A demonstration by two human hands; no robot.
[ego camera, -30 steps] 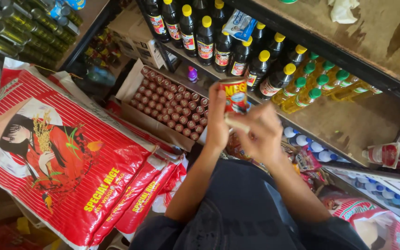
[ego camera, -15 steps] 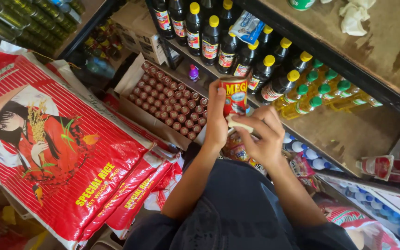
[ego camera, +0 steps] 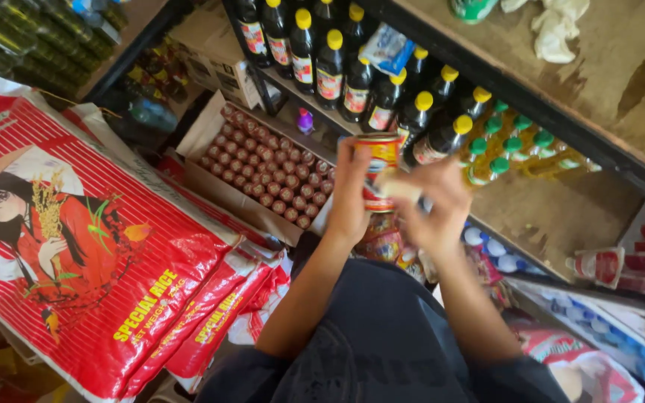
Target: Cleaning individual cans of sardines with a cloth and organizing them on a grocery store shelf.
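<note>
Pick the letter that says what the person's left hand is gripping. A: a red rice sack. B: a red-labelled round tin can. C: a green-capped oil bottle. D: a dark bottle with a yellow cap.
B: the left hand is wrapped around a red-labelled round tin can, held upright in front of the shelf, with the right hand against its other side.

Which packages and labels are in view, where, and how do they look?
Can: in the left hand, cylindrical, red and yellow label.
Rice sacks: stacked at left, red with yellow lettering and a drawn figure.
Dark bottles: on the shelf, yellow caps, red labels.
Carton: below, holding rows of small round tops.
</note>
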